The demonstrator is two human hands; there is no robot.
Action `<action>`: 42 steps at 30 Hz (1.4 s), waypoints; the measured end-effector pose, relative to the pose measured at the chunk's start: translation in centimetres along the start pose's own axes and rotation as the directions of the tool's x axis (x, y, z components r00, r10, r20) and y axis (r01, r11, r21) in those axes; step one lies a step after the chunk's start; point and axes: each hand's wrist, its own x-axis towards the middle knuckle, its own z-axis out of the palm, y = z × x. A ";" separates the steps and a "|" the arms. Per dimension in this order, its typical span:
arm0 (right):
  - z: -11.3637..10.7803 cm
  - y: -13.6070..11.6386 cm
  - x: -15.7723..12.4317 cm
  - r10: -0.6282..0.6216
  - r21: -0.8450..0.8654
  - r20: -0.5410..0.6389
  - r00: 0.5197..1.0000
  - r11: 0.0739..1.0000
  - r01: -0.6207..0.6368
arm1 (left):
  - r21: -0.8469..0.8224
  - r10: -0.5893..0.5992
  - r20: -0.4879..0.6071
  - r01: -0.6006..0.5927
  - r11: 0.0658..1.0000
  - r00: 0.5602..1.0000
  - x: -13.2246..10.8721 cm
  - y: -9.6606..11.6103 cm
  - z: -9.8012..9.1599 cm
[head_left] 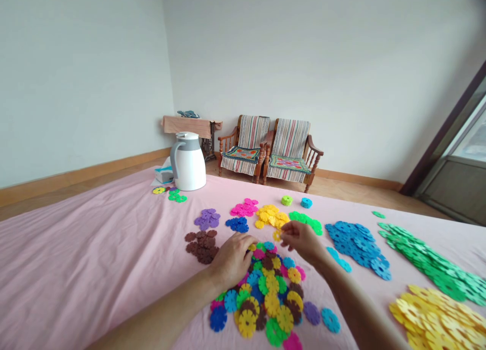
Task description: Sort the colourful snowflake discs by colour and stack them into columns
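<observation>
- Left hand (232, 256): at the upper-left edge of the mixed disc pile (272, 298), back of hand up, fingers curled inward, a yellow disc (252, 247) at the tips — can't tell from my feed whether it's gripped.
- Right hand (301, 238): above the pile's far right edge, fingers bent and close together. Another yellow disc (277, 236) sits right at the fingertips; pinched or just lying there, I can't tell.
- Mixed pile is between my forearms on the pink cloth (125, 238), all colors overlapping.
- Left of it: brown pile (202, 246), with purple pile (207, 219) just beyond.
- Far side: dark blue pile (237, 224), pink pile (245, 207), small yellow pile (272, 216), bright green pile (306, 222) — that last one just past the right hand.
- Beyond those, near the far edge: lime stack (286, 200) and light blue stack (306, 202), both neat.
- Right side, larger discs: blue heap (359, 246), long green heap (433, 261), yellow heap (442, 317).
- Far left on the cloth: white jug (190, 165), a few loose green discs (177, 196) near its base.
</observation>
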 end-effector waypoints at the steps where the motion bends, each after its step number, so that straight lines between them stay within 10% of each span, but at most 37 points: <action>1: 0.1 0.1 0.3 0.011 0.006 -0.074 0.997 1.000 -0.010 | -0.004 -0.001 -0.003 0.001 1.000 1.000 0.0 0.0 0.0; 26: 4.6 -2.9 -1.7 -0.263 -0.117 -0.156 0.952 0.962 0.247 | 0.074 -0.084 -0.172 0.098 0.992 0.982 0.3 -0.2 -0.4; 37: 5.0 -3.1 -1.9 -0.164 0.008 -0.016 0.986 0.986 0.164 | -0.190 -0.125 -0.197 0.087 0.978 0.972 0.2 0.5 -0.4; 42: 4.0 -1.7 -0.5 0.003 -0.009 -0.170 0.985 1.000 -0.004 | -0.160 -0.114 -0.221 0.079 0.984 0.969 0.3 0.4 -0.4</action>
